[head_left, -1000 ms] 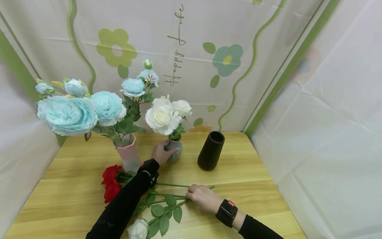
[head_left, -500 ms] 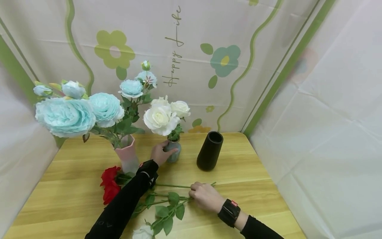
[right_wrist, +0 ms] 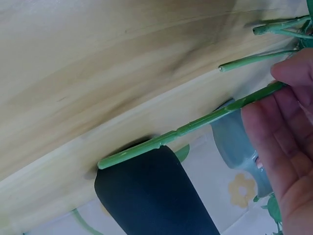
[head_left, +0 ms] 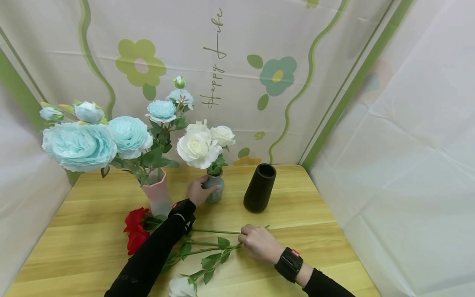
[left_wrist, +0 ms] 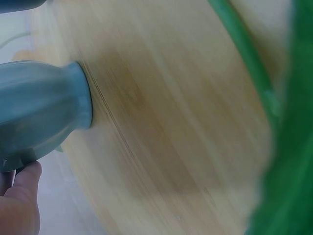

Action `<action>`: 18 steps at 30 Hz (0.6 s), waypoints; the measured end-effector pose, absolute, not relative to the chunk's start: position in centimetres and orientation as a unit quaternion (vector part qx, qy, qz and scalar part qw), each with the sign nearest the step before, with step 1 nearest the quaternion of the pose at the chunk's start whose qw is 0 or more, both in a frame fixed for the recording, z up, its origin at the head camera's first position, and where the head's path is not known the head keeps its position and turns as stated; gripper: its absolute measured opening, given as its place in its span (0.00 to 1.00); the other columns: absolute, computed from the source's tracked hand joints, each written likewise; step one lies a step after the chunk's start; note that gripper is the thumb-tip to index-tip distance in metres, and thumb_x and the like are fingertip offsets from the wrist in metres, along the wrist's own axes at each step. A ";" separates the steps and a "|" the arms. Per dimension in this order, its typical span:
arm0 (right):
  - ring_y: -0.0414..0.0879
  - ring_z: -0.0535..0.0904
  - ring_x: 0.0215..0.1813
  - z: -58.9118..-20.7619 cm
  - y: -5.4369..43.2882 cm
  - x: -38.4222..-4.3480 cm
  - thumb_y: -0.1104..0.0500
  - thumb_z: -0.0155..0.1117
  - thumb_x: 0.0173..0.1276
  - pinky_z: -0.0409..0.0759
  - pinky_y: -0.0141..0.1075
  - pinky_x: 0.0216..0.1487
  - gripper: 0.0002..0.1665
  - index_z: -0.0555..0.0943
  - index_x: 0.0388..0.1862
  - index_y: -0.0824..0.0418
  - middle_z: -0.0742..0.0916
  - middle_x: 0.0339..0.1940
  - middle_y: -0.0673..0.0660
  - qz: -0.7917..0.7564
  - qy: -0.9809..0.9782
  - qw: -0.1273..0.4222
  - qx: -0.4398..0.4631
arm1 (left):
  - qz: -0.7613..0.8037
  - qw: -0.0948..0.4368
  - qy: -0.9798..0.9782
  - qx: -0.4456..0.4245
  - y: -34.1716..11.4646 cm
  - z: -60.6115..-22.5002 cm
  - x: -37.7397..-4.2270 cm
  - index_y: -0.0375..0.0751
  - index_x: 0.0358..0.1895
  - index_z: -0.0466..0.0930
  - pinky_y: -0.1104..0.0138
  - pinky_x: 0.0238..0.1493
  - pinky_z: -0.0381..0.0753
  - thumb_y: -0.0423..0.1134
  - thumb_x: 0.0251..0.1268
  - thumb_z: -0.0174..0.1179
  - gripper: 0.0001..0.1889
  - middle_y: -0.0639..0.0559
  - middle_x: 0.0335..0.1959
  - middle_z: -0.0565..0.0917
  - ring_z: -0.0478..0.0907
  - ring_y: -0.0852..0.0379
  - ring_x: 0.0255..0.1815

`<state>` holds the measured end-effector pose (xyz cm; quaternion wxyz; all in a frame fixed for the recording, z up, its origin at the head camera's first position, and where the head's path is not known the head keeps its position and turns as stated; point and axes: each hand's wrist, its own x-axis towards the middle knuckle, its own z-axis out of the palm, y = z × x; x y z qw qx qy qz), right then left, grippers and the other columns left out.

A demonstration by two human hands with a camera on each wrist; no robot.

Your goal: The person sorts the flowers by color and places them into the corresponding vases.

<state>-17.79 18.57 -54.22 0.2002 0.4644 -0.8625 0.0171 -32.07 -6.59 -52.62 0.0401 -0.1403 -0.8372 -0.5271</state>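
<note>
My left hand [head_left: 196, 192] holds a small blue-grey vase [head_left: 213, 194] with white roses [head_left: 198, 145] in it. In the left wrist view the thumb [left_wrist: 27, 188] lies against this vase [left_wrist: 39, 105], which stands upright on the table. Lower right, my right hand [head_left: 261, 244] pinches the stem [right_wrist: 195, 123] of a single white rose, between thumb and fingers in the right wrist view. That white rose [head_left: 183, 286] points toward the table's near side, partly cut off by the frame. Its bare stem end sticks out past the fingers.
A black vase [head_left: 259, 187] stands right of the blue-grey one. To the left, a pink-and-white vase [head_left: 158, 196] holds pale blue flowers [head_left: 79, 146]. Red roses [head_left: 136, 231] lie beside the left forearm, and loose green stems [head_left: 215, 232] lie on the wooden table [head_left: 315, 247].
My right hand has moved slightly right, drawing the white rose along with it to the right and nearer the front edge. The left hand stays on the blue-grey vase; the view has shifted slightly.
</note>
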 end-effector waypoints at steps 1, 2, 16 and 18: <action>0.37 0.69 0.26 -54.2 18.7 -17.8 0.66 0.67 0.48 0.67 0.23 0.19 0.09 0.78 0.21 0.52 0.72 0.24 0.44 0.024 -0.863 0.199 0.463 | -0.529 0.040 -0.836 -0.143 -6.6 -52.7 -32.1 0.31 0.67 0.72 0.48 0.65 0.69 0.43 0.64 0.69 0.32 0.35 0.65 0.74 0.70 0.38 0.65; 0.37 0.69 0.26 -54.1 18.7 -17.8 0.66 0.67 0.47 0.68 0.23 0.19 0.10 0.77 0.21 0.53 0.72 0.24 0.45 0.030 -0.863 0.200 0.463 | -0.529 0.039 -0.835 -0.144 -6.6 -52.7 -32.1 0.31 0.67 0.71 0.48 0.65 0.68 0.43 0.64 0.69 0.32 0.35 0.65 0.73 0.69 0.38 0.65; 0.40 0.76 0.30 -52.0 19.1 -18.3 0.72 0.59 0.48 0.78 0.24 0.28 0.10 0.80 0.26 0.58 0.79 0.29 0.49 0.099 -0.841 0.262 0.462 | -0.530 0.029 -0.837 -0.135 -6.7 -52.8 -32.1 0.33 0.68 0.71 0.49 0.66 0.67 0.45 0.64 0.68 0.33 0.36 0.66 0.72 0.68 0.40 0.67; 0.40 0.76 0.30 -51.8 19.2 -18.4 0.71 0.60 0.48 0.78 0.23 0.28 0.10 0.81 0.27 0.58 0.79 0.30 0.49 0.106 -0.840 0.267 0.461 | -0.530 0.029 -0.837 -0.134 -6.7 -52.8 -32.2 0.34 0.68 0.72 0.50 0.66 0.67 0.46 0.64 0.69 0.33 0.37 0.66 0.73 0.69 0.40 0.67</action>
